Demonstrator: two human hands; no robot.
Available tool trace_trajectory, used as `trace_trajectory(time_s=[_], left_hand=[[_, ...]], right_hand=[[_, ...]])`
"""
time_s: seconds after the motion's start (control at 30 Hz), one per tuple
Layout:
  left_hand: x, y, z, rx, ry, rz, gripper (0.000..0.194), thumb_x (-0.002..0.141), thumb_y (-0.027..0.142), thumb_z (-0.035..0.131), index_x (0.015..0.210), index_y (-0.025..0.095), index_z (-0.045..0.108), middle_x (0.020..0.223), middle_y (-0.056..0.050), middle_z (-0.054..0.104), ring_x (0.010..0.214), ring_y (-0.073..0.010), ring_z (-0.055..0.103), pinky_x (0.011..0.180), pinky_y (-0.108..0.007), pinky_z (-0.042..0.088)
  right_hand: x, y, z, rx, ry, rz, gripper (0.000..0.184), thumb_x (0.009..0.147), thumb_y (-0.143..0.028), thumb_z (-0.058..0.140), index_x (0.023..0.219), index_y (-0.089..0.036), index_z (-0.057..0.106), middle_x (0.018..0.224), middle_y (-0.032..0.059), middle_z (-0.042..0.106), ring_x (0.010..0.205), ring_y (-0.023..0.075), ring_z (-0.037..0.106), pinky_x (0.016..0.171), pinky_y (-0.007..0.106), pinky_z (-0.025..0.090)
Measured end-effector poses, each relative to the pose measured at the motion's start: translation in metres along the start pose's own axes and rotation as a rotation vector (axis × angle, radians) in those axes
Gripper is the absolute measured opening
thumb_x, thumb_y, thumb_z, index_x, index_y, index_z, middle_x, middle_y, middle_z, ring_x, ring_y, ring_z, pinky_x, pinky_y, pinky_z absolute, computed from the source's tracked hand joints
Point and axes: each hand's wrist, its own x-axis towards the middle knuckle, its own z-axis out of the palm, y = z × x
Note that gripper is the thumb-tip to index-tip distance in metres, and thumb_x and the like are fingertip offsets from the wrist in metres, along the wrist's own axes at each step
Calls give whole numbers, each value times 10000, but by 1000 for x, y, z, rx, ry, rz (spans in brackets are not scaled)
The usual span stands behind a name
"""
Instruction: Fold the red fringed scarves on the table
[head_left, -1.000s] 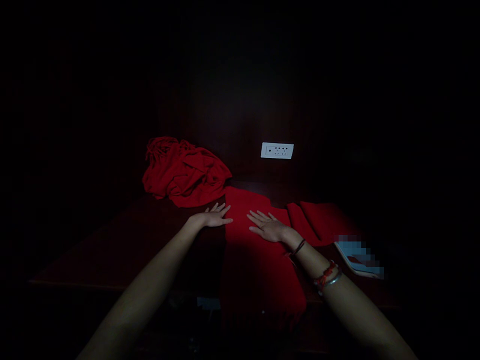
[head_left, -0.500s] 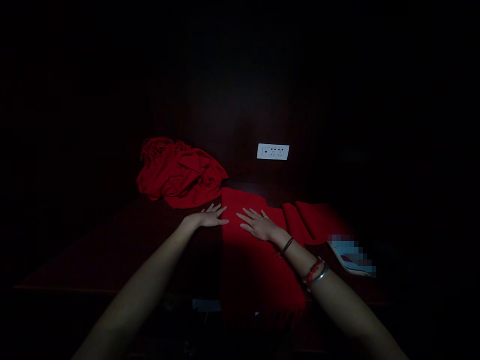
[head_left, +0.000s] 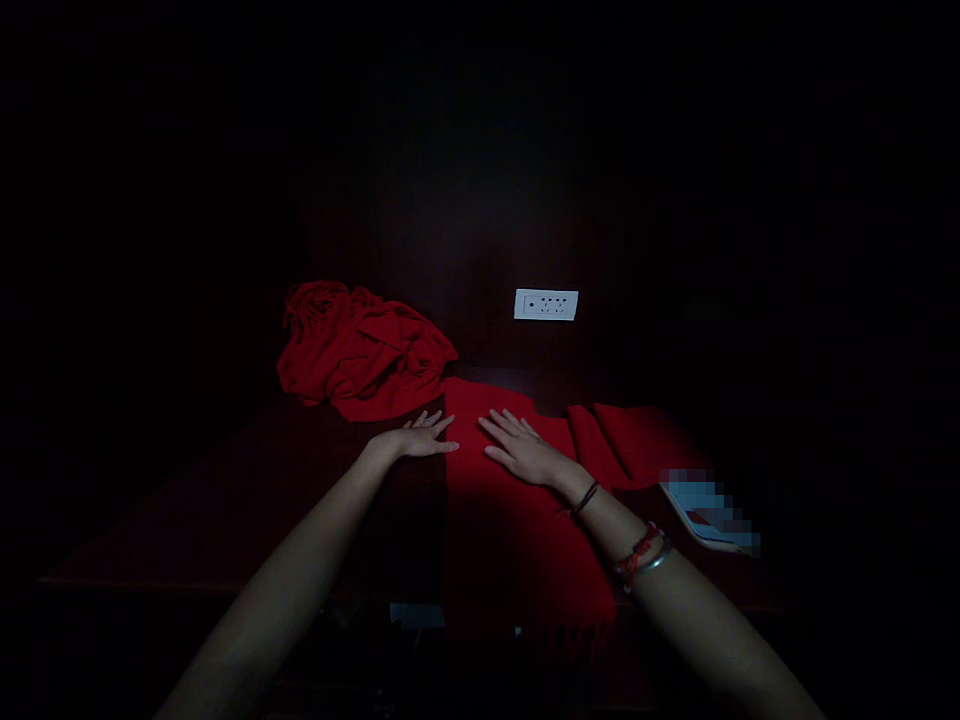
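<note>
A red scarf [head_left: 517, 540] with a fringed end lies flat on the dark table [head_left: 225, 520], its fringe hanging over the front edge. My left hand [head_left: 424, 437] is open at the scarf's left edge, thumb and fingertips reaching onto the cloth. On top of the scarf rests my right hand [head_left: 523, 450], open with the palm down and fingers pointing forward and left. More red cloth [head_left: 637, 440] lies folded to the right; how it joins the scarf is hard to make out.
A crumpled pile of red fringed cloth [head_left: 367, 350] sits at the back left. A white socket panel [head_left: 546, 305] is on the dark wall behind. A flat, pale, partly blurred item [head_left: 705, 515] lies at the right. Surroundings are very dark.
My right hand has slid slightly to the right across the scarf, its fingers turned more forward. My left hand stays nearly where it was. The view has shifted a little.
</note>
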Motion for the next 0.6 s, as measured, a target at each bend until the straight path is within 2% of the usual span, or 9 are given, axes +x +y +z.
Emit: trace_trajectory(time_s=[0.03, 0.1, 0.17, 0.33, 0.43, 0.5, 0.57, 0.6], left_hand=[[0, 0, 0, -2, 2, -2, 851, 635, 713, 224, 1299, 213, 39, 1344, -73, -21, 1204, -269, -55, 946, -445, 75], [0, 0, 1, -8, 3, -4, 842, 643, 706, 224, 1299, 211, 39, 1345, -75, -19, 1205, -264, -54, 949, -440, 70], [0, 0, 1, -12, -1, -3, 834, 648, 700, 227, 1298, 214, 36, 1345, -74, -20, 1206, -262, -55, 949, -439, 63], [0, -1, 0, -13, 4, -1, 832, 649, 701, 226, 1298, 217, 36, 1345, -65, -27, 1203, -271, -56, 948, -440, 71], [-2, 0, -1, -9, 3, -1, 839, 643, 708, 221, 1299, 216, 40, 1345, -65, -24, 1202, -273, -56, 948, -436, 80], [-2, 0, -2, -6, -2, -4, 842, 640, 711, 224, 1299, 220, 39, 1344, -64, -25, 1202, -271, -58, 948, -434, 85], [-2, 1, -2, -5, -3, -8, 844, 639, 711, 229, 1298, 221, 36, 1344, -65, -27, 1202, -271, -60, 948, -435, 84], [-2, 1, -1, -5, -1, -10, 844, 640, 710, 231, 1298, 220, 34, 1344, -67, -27, 1202, -271, -58, 948, -436, 82]], right_hand=[[2, -7, 3, 4, -51, -43, 564, 791, -541, 130, 1288, -275, 123, 1357, 18, 95, 1224, 193, 27, 968, 403, 93], [5, -11, 6, -1, -131, -36, 573, 783, -557, 121, 1286, -282, 128, 1355, 20, 101, 1223, 198, 43, 968, 416, 77], [5, -3, 6, -4, -176, 72, 605, 775, -571, 103, 1291, -256, 119, 1356, 37, 90, 1222, 202, 52, 967, 418, 79], [-1, 36, -1, -17, -248, 419, 661, 775, -563, 115, 1300, -161, 96, 1353, 88, 75, 1219, 213, 76, 958, 410, 132], [-6, 44, -5, -88, -177, 514, 597, 813, -467, 157, 1283, -102, 187, 1337, 133, 137, 1213, 228, 103, 955, 391, 146], [-7, 37, -7, -149, -20, 459, 557, 824, -421, 175, 1267, -89, 236, 1337, 135, 137, 1217, 232, 69, 966, 376, 113], [-5, 21, -6, -154, 101, 294, 547, 826, -426, 170, 1278, -119, 211, 1349, 105, 98, 1221, 218, 19, 975, 361, 87], [-4, 12, -4, -131, 108, 188, 552, 823, -446, 166, 1287, -148, 185, 1355, 83, 83, 1222, 210, 2, 976, 358, 88]])
